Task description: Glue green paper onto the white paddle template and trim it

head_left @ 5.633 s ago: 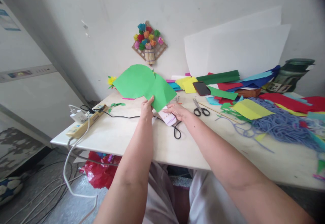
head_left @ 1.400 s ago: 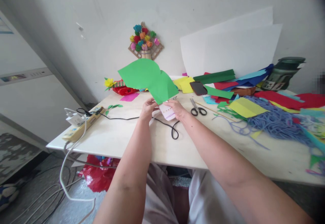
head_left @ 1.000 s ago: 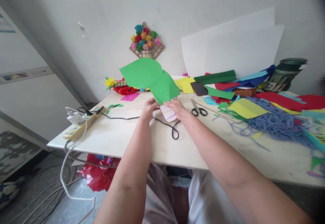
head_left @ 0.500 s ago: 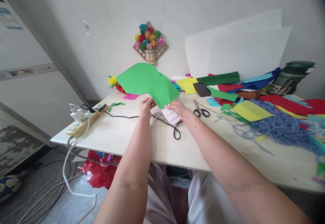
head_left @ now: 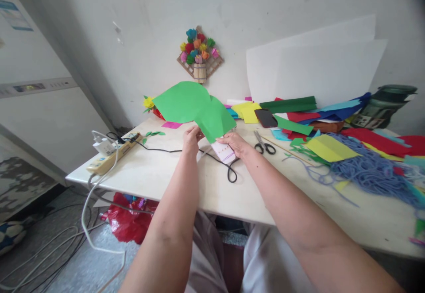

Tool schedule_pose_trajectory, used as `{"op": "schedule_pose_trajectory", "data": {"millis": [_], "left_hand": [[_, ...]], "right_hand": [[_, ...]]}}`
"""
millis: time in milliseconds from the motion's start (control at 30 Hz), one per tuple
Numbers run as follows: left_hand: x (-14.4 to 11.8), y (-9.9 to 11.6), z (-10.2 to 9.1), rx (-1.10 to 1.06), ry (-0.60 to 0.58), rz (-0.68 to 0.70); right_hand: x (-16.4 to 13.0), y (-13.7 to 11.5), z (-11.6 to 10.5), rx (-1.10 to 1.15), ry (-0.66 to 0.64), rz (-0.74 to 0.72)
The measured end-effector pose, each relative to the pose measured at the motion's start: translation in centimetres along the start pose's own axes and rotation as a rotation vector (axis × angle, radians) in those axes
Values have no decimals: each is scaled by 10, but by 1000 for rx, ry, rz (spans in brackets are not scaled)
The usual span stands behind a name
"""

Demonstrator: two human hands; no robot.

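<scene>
A large bent sheet of green paper (head_left: 186, 102) is raised over the table, its far end curling upward to the left. My right hand (head_left: 230, 143) pinches the sheet's near corner between thumb and fingers. At the lower left edge, my left hand (head_left: 192, 139) has its fingers closed on the same sheet; the fingertips are partly hidden. Just below the paper, between the hands, sits a white and purple box-like object (head_left: 223, 152), partly covered. A black cable (head_left: 232, 175) loops beside it. Scissors (head_left: 264, 144) lie to the right of my right hand.
A power strip (head_left: 114, 153) with plugs stands at the table's left edge, near small green paper leaves (head_left: 153, 134). On the right are blue yarn (head_left: 368, 169), a yellow sheet (head_left: 332, 148), a phone (head_left: 266, 118) and a dark green jar (head_left: 385, 107). Paper flowers (head_left: 198, 47) hang on the wall.
The camera view has shifted slightly. Both hands keep their grip on the green paper, which has barely moved.
</scene>
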State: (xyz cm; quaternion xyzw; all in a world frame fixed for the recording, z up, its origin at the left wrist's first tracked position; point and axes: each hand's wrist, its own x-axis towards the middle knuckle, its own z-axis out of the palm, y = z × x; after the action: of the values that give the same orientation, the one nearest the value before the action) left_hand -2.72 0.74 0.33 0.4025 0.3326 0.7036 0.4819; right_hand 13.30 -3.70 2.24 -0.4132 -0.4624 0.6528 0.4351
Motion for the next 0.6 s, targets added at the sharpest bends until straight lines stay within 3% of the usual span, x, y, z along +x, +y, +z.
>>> {"op": "schedule_pose_trajectory", "data": {"millis": [600], "left_hand": [[-1,8,5,28,132,34]], "right_hand": [[6,4,-5,99,-48,75]]}}
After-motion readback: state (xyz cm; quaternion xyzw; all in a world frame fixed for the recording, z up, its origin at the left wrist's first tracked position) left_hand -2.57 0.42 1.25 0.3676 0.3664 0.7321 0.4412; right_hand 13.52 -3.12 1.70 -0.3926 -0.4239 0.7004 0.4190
